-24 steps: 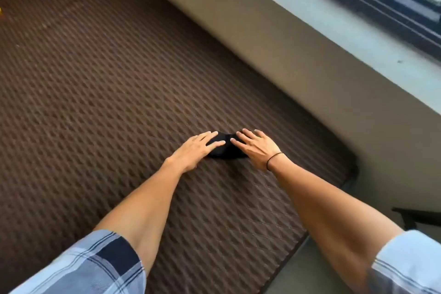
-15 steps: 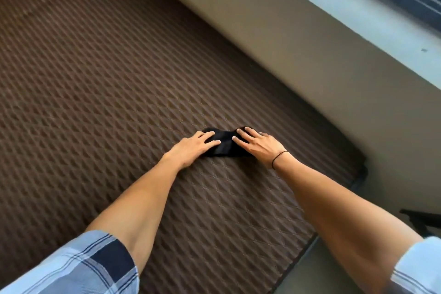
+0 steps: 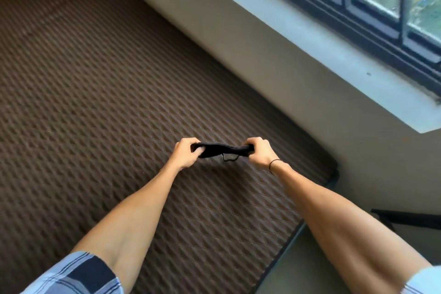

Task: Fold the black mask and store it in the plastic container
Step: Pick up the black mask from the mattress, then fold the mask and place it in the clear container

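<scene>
Gripping the black mask (image 3: 223, 150) at both ends, you are holding it stretched out between your two hands above the brown patterned mat (image 3: 95, 102). Your left hand (image 3: 185, 154) is curling its fingers around the left end of the cloth, and your right hand (image 3: 260, 152) is closing in a fist around the right end, so both grips are pinching fabric rather than lying flat. The mask is forming a narrow dark band running almost level from one fist to the other, and a thin ear loop (image 3: 230, 159) is dangling below its middle. You are wearing a thin dark band (image 3: 273, 164) on your right wrist, and plaid short sleeves (image 3: 78, 274) are showing at the lower corners. Beyond the mat a pale wall (image 3: 238, 43) is rising to a light sill (image 3: 310, 38) under a dark-framed window (image 3: 372, 0). Whether the mask is touching the mat is hard to tell; it is looking lifted clear of it.
</scene>
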